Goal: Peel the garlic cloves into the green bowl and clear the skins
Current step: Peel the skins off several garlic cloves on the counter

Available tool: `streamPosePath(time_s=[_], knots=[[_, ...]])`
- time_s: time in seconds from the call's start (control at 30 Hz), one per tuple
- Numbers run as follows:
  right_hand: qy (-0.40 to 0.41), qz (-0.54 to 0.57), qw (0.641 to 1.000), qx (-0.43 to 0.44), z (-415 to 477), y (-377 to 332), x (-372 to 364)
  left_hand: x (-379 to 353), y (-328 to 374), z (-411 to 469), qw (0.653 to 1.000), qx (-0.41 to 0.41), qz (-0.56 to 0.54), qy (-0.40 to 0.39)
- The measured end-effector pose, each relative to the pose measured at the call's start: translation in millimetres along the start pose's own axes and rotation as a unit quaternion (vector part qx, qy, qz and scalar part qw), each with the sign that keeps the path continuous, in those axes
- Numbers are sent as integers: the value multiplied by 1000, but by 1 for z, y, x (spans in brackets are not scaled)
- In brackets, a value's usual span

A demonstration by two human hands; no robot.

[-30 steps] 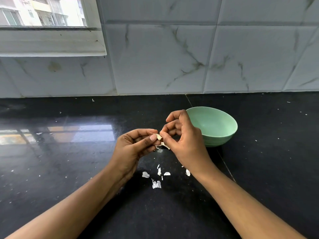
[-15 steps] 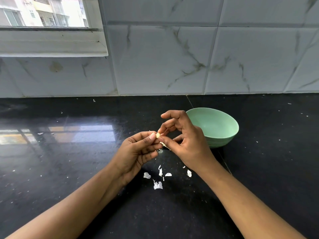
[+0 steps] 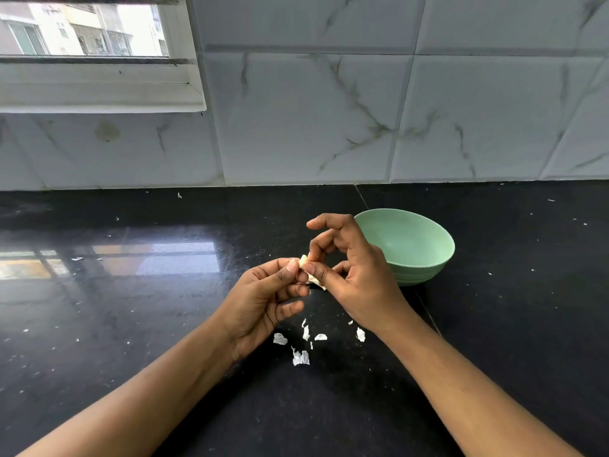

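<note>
My left hand (image 3: 263,298) pinches a small pale garlic clove (image 3: 302,259) between thumb and fingertips above the black counter. My right hand (image 3: 356,275) meets it from the right, thumb and middle finger nipping the clove's loose skin (image 3: 316,281), with the index finger raised. The green bowl (image 3: 425,258) stands just right of my right hand; the part of its inside that I can see holds nothing. Several white garlic skins (image 3: 300,357) lie on the counter below my hands.
The glossy black counter (image 3: 131,324) runs back to a marble-tiled wall (image 3: 362,120). A window frame (image 3: 99,94) sits at the upper left. Tiny white flecks dot the counter on both sides.
My right hand's index finger has lifted and its fingers have spread, pulling skin down off the clove. Both hands stay in the same spot beside the bowl.
</note>
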State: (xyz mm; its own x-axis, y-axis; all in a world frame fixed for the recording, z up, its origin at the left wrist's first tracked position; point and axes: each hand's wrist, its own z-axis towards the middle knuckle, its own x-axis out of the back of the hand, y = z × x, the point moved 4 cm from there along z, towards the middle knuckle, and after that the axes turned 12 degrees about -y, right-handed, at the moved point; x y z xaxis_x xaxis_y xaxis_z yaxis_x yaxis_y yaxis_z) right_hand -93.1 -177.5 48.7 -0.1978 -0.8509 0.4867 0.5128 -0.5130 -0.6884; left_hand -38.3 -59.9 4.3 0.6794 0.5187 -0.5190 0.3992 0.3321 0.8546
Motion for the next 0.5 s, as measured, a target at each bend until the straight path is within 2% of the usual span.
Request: streamPosePath(time_s=[0.27,0.43,0.5], knots=[[8,19,1000,-13,0,3,0,1,1,-1,999,-12,50,-11],[8,104,994,-33,2,5,5,-1,4,-1,997,-27,66,-1],[1,98,995,-35,3,5,7,-2,4,-2,997,-27,65,2]])
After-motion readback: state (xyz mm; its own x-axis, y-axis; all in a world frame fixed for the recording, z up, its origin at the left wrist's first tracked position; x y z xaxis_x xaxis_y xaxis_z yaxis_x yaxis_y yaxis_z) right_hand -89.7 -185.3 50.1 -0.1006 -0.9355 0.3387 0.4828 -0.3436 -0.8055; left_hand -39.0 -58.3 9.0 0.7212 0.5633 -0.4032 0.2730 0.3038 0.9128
